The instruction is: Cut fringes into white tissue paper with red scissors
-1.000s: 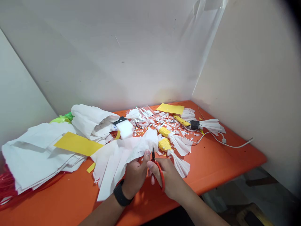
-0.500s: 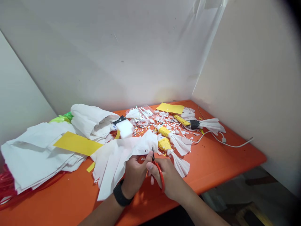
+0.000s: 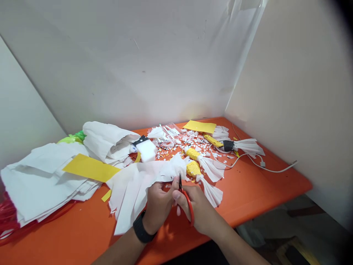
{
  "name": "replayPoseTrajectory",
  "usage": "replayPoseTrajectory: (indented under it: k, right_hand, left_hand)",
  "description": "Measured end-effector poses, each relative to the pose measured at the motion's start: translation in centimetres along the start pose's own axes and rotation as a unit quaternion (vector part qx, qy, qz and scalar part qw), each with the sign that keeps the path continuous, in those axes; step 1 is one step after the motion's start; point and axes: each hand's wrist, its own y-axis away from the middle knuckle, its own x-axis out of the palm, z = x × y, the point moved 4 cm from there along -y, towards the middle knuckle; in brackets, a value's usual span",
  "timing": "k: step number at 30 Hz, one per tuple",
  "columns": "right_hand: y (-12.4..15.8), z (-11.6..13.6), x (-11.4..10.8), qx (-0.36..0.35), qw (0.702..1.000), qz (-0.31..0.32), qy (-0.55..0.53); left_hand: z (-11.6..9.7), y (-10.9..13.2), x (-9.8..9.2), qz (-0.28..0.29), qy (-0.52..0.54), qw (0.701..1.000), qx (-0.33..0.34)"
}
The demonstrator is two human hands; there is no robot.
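Observation:
My left hand (image 3: 161,200), with a black band on its wrist, pinches the lower edge of a large white paper sheet (image 3: 132,187). In my right hand (image 3: 198,209) are red-handled scissors (image 3: 188,200), their dark blades pointing up at the sheet's right end beside my left thumb. How far the blades are apart I cannot make out. Just beyond the blades lie two yellow fish-like paper shapes with pleated white tails, the nearer one (image 3: 193,169) partly behind the sheet.
White sheets (image 3: 41,184) are stacked at the left, with a yellow strip (image 3: 91,167) across them. A white sponge-like block (image 3: 146,151), paper scraps (image 3: 176,143), a yellow-handled cutter (image 3: 213,140), a black fish-like shape (image 3: 227,145) and a white cable (image 3: 275,170) lie farther back on the orange table (image 3: 264,195).
The right end of the white sheet and the scissors have shifted very slightly. Both hands keep nearly the same place and hold.

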Motion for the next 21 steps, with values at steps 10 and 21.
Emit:
replayPoseTrajectory:
  k: [10,21]
  right_hand:
    - [-0.5,-1.9,1.1,0.066,0.994,-0.023,-0.087]
    - [-0.1,-0.7,0.6,0.014,0.997,0.012,-0.080]
  left_hand:
    - [-0.4,-0.2,-0.3,-0.013,0.020,1.000,-0.012]
    - [-0.3,0.2,-0.3,-0.014,0.045,0.998,-0.034]
